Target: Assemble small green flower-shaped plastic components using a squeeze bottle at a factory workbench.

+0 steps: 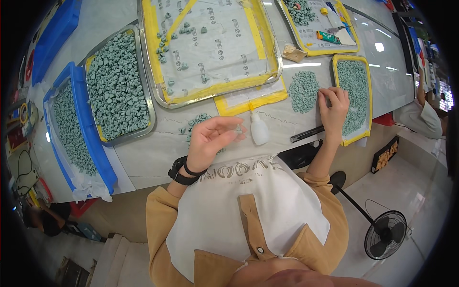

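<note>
White shirt (208,217), tan sleeves (160,213), black watch (177,168)

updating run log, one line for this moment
left hand: beside white bottle, grip unclear | right hand: at edge of green stone pile

I notice dusty grey-green stone chips (304,91) on the right of a pale, grey-veined tabletop (165,148), a bright blue plastic tray (90,129) at left, a white sheet (215,28) far off with repeating dark print and yellow tape (258,33) borders, and a translucent white squeeze bottle (260,130) tipped yellow.
</note>
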A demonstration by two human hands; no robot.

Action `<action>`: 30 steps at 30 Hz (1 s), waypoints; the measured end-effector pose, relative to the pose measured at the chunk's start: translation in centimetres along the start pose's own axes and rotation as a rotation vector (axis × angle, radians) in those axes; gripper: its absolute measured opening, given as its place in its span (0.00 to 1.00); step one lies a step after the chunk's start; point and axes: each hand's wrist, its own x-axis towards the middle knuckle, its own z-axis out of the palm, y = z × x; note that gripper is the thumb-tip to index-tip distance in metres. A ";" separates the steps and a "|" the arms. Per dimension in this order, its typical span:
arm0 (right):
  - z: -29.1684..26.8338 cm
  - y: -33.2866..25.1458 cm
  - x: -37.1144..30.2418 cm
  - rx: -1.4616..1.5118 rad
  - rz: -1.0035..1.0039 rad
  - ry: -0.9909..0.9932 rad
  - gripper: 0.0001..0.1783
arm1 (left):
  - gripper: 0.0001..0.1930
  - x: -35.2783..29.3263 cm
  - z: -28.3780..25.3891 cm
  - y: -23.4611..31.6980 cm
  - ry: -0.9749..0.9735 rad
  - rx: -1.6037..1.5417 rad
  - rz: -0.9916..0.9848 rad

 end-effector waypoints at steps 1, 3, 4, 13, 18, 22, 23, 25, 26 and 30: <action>-0.4 -0.5 -0.2 0.010 0.002 0.028 0.07 | 0.16 0.0 0.1 0.1 0.004 0.000 0.002; -1.7 -2.9 -0.4 0.025 0.001 0.052 0.08 | 0.16 0.1 0.7 0.6 -0.040 0.066 -0.034; -2.8 -5.6 -0.5 0.184 -0.044 0.047 0.09 | 0.16 0.1 1.0 0.7 -0.037 0.067 -0.038; -0.4 -14.6 0.0 0.765 -0.312 -0.141 0.14 | 0.19 0.0 0.9 0.8 -0.098 0.058 -0.076; -0.1 -14.7 0.1 0.787 -0.304 -0.140 0.13 | 0.18 -0.2 0.9 1.0 -0.073 0.079 -0.093; 0.1 -14.4 0.1 0.880 -0.277 -0.228 0.11 | 0.18 -0.1 0.8 1.1 -0.080 0.041 -0.119; 0.0 -14.4 0.0 0.880 -0.275 -0.228 0.11 | 0.17 0.0 0.9 1.2 -0.079 0.022 -0.115; -0.6 -14.3 0.1 1.043 -0.173 -0.339 0.10 | 0.16 0.0 0.9 1.2 -0.073 0.004 -0.108; -0.8 -14.3 0.2 1.045 -0.175 -0.340 0.10 | 0.15 -0.1 0.9 1.0 -0.031 -0.014 -0.085; -1.1 -14.1 0.2 1.065 -0.132 -0.494 0.08 | 0.13 -0.1 0.6 0.3 0.032 0.021 0.045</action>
